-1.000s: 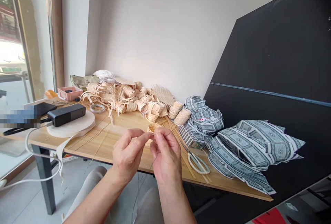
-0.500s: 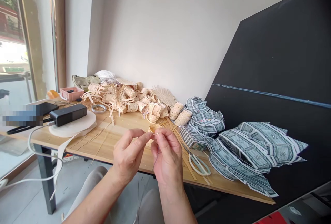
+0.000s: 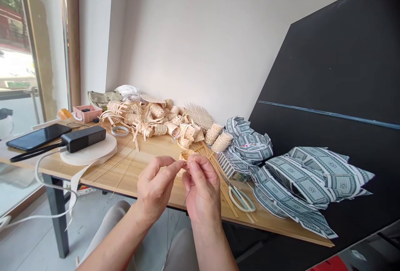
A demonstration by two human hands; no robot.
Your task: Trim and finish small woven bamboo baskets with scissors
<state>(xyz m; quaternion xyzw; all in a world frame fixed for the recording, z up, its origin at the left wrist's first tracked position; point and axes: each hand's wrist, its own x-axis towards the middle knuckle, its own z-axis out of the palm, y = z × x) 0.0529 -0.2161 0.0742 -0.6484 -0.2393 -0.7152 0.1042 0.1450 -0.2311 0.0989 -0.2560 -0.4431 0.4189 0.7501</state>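
My left hand (image 3: 156, 187) and my right hand (image 3: 201, 185) meet fingertip to fingertip above the table's front edge. Both are closed in a pinch on a fine thread (image 3: 188, 162), with a tiny shiny bit showing at the fingertips; whether that is a needle I cannot tell. The loose grey thread hangs from beneath my right hand down past my knees. Just behind the fingertips stands a small woven bamboo cup (image 3: 186, 154), partly hidden by my hands.
Woven pieces and loose strips (image 3: 156, 116) are heaped along the wall. Scissors (image 3: 241, 198), thin sticks (image 3: 215, 162) and folded printed-paper bundles (image 3: 312, 179) lie to the right. Leftward are a tape roll (image 3: 119, 131), a ribbon roll (image 3: 109, 150), a black power bank (image 3: 83, 139) and a phone (image 3: 39, 136).
Both hands hold nearly the same pinch and position. The hanging thread shows more plainly below my right hand. The view has shifted very slightly.
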